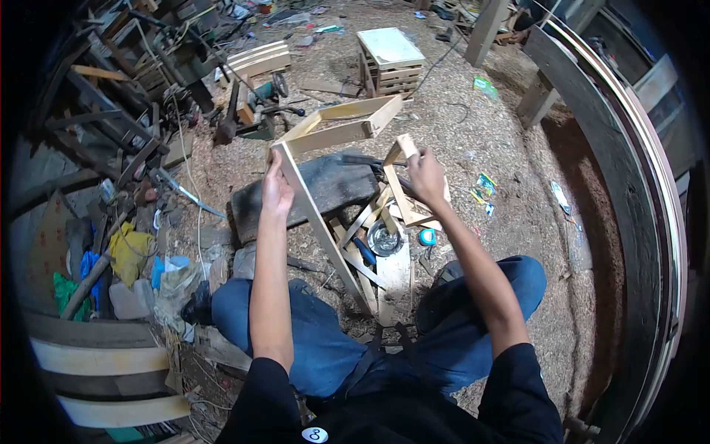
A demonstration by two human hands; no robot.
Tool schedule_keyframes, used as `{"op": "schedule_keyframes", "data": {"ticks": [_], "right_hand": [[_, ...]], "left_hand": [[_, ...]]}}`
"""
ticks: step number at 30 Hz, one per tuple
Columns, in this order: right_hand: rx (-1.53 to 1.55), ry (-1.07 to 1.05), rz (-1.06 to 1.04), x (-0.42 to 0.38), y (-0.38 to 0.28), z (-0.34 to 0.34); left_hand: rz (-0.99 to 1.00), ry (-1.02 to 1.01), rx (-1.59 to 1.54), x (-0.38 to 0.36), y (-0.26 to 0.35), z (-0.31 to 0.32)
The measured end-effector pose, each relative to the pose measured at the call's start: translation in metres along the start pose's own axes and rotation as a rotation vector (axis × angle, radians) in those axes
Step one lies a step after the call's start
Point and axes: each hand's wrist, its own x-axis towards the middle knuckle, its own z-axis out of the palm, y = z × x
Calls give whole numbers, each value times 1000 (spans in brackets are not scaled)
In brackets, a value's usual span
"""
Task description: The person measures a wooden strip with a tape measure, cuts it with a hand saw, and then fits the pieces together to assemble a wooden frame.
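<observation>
My left hand [277, 191] is closed on the near corner of a large pale wooden frame [325, 137], gripping beside a long board [325, 226] that slants down between my knees. My right hand [427, 177] is wrapped round the upper end of a smaller wooden frame [399, 194], which stands tilted. Beneath both lies a dark, worn wooden block [310, 194]. Between my legs sits a shiny round metal bowl [384, 238]; its contents are too small to tell. Beside it are a blue-handled tool [364, 250], loose wood strips and a small round blue item [427, 237].
Wood shavings cover the ground. A slatted crate with a pale top [390, 52] stands ahead, and stacked boards [257, 61] lie to its left. Timber and scrap crowd the left side, with a yellow cloth [132, 251]. A long thick beam [621, 148] runs along the right.
</observation>
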Motion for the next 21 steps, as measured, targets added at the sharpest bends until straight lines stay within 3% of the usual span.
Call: {"op": "schedule_keyframes", "data": {"ticks": [5, 11, 21], "right_hand": [[225, 153, -80, 4, -21, -43], [840, -118, 206, -7, -43, -44], [1117, -204, 330, -22, -52, -26]], "left_hand": [[28, -72, -58, -2, 22, 1], [127, -156, -30, -28, 80, 35], [336, -142, 9, -29, 107, 16]]}}
